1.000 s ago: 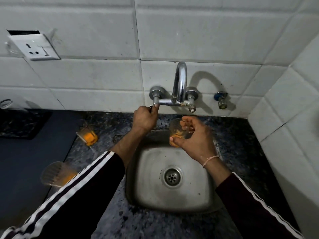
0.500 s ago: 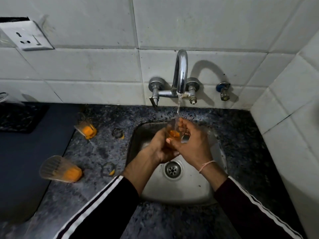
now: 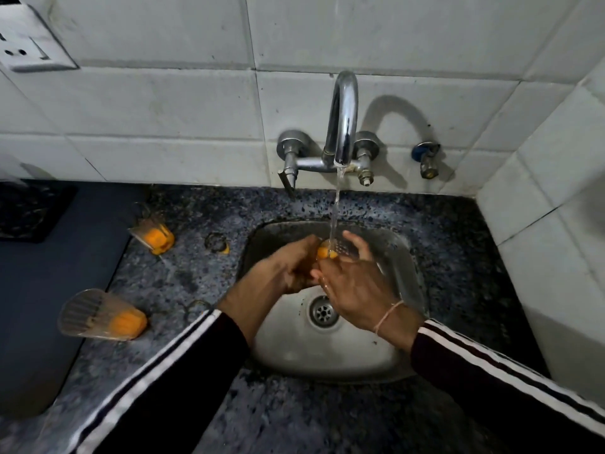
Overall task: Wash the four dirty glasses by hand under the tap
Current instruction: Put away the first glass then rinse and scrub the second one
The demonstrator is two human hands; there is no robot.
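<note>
Tap (image 3: 340, 126): chrome, wall-mounted, running; a thin stream falls into the sink (image 3: 327, 352).
Glass in hand (image 3: 339, 250): clear, with orange residue at its base, held over the sink right under the stream.
Left hand (image 3: 288, 270): fingers curled round the glass at its orange base end.
Right hand (image 3: 353, 290): fingers spread and fairly straight against the glass's far side, a thread band at the wrist.
Near glass (image 3: 101, 317): lying on its side on the speckled tabletop (image 3: 196, 283), left of the sink, orange at the bottom.
Far glass (image 3: 154, 237): tipped over farther back, likewise orange.
Socket (image 3: 29, 47): white, on the tiled wall, upper left.
</note>
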